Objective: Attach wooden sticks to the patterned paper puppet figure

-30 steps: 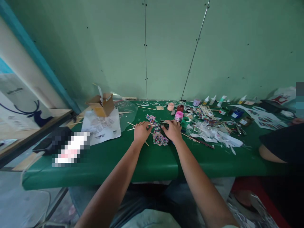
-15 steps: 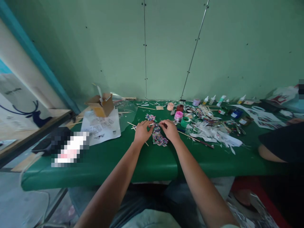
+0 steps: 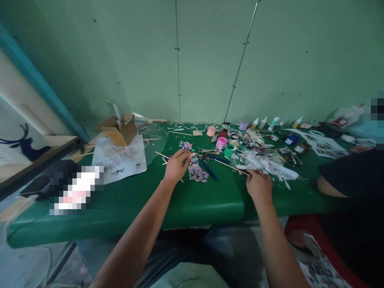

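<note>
We see our left hand (image 3: 175,166) resting palm down on the green tabletop (image 3: 126,204), a little in from its near edge and close to the middle of its length. Its fingers are loosely curled, the fingertips (image 3: 185,155) touching the left side of a small multicoloured patterned piece (image 3: 196,171) and a thin wooden stick (image 3: 168,157) that runs beneath the hand toward the far left. Whether that hand actually pinches anything, we cannot tell.

Our right hand (image 3: 258,185) lies well apart from it, toward the right and nearer the front edge. Its fingers are bent down at the edge of a heap of white paper scraps (image 3: 267,165), right at the end of a long thin skewer (image 3: 231,167). The skewer's long axis runs from that hand up and leftward, toward the patterned piece; the grip itself is hidden from us.

So the patterned piece sits just right of our left hand, the nearer one by far. Between the two hands lie a blue pen (image 3: 209,170) and, further back, small paint pots (image 3: 225,146). Another person's arm (image 3: 330,186) rests at the right end of the table
</note>
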The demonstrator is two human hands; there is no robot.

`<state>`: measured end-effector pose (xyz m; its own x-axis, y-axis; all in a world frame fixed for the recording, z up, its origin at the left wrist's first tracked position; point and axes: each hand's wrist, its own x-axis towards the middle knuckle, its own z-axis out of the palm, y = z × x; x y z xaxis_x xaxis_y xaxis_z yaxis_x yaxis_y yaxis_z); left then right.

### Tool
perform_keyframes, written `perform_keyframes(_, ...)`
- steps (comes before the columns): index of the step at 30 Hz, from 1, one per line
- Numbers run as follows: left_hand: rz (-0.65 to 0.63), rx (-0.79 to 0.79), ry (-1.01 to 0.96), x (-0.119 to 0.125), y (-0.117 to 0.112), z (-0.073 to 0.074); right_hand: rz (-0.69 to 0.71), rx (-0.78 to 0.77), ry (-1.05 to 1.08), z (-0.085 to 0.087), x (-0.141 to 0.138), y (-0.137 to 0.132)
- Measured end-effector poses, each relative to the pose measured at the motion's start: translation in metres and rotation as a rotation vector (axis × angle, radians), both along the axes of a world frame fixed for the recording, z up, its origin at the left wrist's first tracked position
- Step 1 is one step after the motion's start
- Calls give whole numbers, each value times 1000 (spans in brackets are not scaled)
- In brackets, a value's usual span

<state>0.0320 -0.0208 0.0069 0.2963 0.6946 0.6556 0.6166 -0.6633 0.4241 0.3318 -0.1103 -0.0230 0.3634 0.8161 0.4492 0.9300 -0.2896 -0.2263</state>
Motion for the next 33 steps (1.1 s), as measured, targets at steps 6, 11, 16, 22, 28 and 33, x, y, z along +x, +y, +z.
perform_keyframes(6,-29,-44,-38,1,-2,0,-102,-116,-75,-2,12,-20)
perform_keyframes(11,43,-104,-124,-1,-4,-4,-156,64,-9,5,11,-27)
perform_keyframes(16,9,-71,-16,2,-16,11,-175,187,297,15,12,-47)
perform_keyframes(22,-56,-67,147,14,-86,12,281,72,516,4,-51,-82)
perform_keyframes(28,82,-212,293,22,-127,-19,415,-110,363,-14,-111,-99)
perform_keyframes(33,121,-252,261,27,-125,-20,381,-148,206,-19,-116,-102)
